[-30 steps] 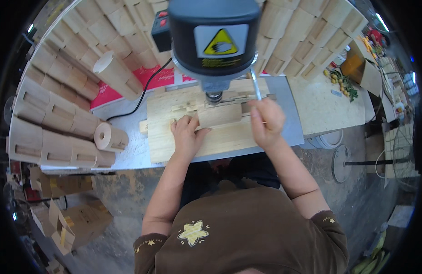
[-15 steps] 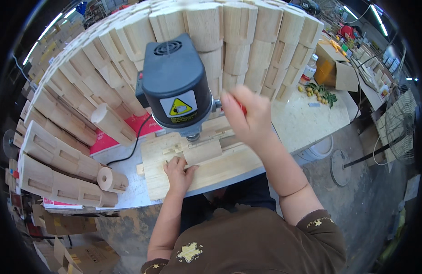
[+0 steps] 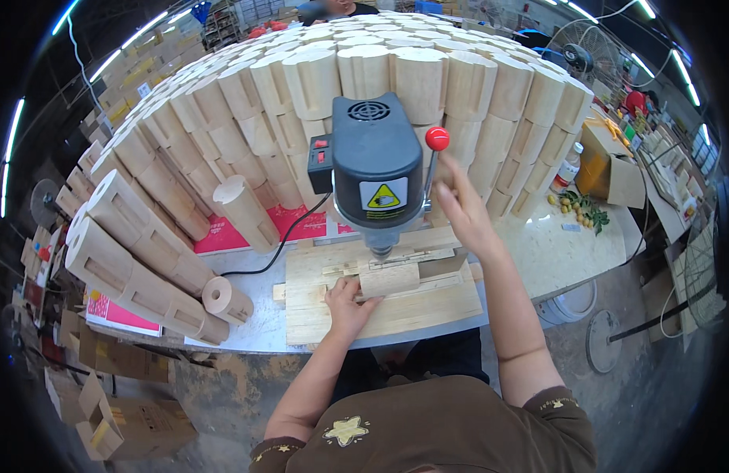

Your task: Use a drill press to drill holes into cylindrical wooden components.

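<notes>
2 bare hands at a drill press, without gloves. Nearest, the left hand [image 3: 348,306]: fingers bent against the left end of a wooden block [image 3: 389,278], thumb spread along its near edge; gripping or only bracing, cannot tell. Under the block, a flat board jig [image 3: 427,303] of pale, straight-grained wood; just above, the metal chuck [image 3: 380,243], with a bit too small to make out. Chief danger, in judgement: a slip or twist of the block, from hand pressure at 1 end only, and so fingers dragged toward the chuck.

Farther up, the right hand [image 3: 464,209]: fingers loosely spread, wrapped around nothing, beside the slim metal lever [image 3: 432,173] with its glossy red ball knob [image 3: 437,139]; touching or not, cannot tell. Possible mishap: a sudden spring-back, from so slack a hand.

Beyond, the dark, rounded drill head [image 3: 376,150], with a slotted vent, yellow warning triangle and 2 red switches. To its left, a black cord [image 3: 238,273] on the whitish desk [image 3: 262,319], open to snagging; near it, a smooth bored cylinder [image 3: 227,300], perhaps easily knocked.

Behind, a tall curved stack of pale cylinders [image 3: 364,83], matt and recessed, liable to topple from vibration or a bump.
</notes>
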A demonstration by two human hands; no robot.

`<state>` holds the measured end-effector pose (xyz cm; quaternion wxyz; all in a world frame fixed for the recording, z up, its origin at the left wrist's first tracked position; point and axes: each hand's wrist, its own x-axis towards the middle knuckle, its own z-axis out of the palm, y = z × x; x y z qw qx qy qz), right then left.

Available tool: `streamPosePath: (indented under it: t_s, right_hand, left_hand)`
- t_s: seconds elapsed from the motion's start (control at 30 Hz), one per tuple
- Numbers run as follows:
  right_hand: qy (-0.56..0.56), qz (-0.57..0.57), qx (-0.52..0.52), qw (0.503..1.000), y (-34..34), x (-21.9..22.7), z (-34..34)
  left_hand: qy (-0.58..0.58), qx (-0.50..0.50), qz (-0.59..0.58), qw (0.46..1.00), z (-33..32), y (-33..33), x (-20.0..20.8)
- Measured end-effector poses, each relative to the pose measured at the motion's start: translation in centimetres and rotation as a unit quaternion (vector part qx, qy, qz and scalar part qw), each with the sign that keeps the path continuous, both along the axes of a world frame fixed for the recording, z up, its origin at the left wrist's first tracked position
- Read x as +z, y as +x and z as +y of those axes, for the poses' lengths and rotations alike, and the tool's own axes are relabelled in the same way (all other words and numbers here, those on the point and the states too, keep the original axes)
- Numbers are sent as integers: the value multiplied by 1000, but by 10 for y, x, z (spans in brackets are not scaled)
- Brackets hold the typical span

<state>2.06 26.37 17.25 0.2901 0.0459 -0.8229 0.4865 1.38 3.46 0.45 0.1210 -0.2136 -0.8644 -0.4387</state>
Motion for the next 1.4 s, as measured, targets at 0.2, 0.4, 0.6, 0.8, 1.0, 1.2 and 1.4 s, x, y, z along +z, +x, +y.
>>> streamPosePath:
  t_s: [0.2, 0.4, 0.6, 0.8, 1.0, 1.2, 1.4]
  right_hand:
    - [271, -125, 47, 953, 41, -88, 12]
    - [249, -130, 86, 956, 50, -90, 22]
    - [289, -142, 64, 945, 55, -88, 12]
    - [292, -135, 93, 942, 47, -89, -3]
    - [299, -125, 83, 942, 48, -92, -3]
    - [312, -116, 62, 941, 51, -94, -5]
    - [313, -100, 59, 943, 52, -96, -4]
  left_hand:
    - [74, -62, -22, 995, -11, -12, -16]
    - [90, -97, -13, 991, -74, 8, 32]
    - [174, -31, -206, 962, -147, 14, 66]
    - [275, 100, -378, 879, -113, 10, 76]
    - [272, 110, -385, 875, -94, 11, 56]
    - [309, 99, -390, 862, -87, 10, 43]
    - [306, 129, -404, 852, -79, 11, 54]
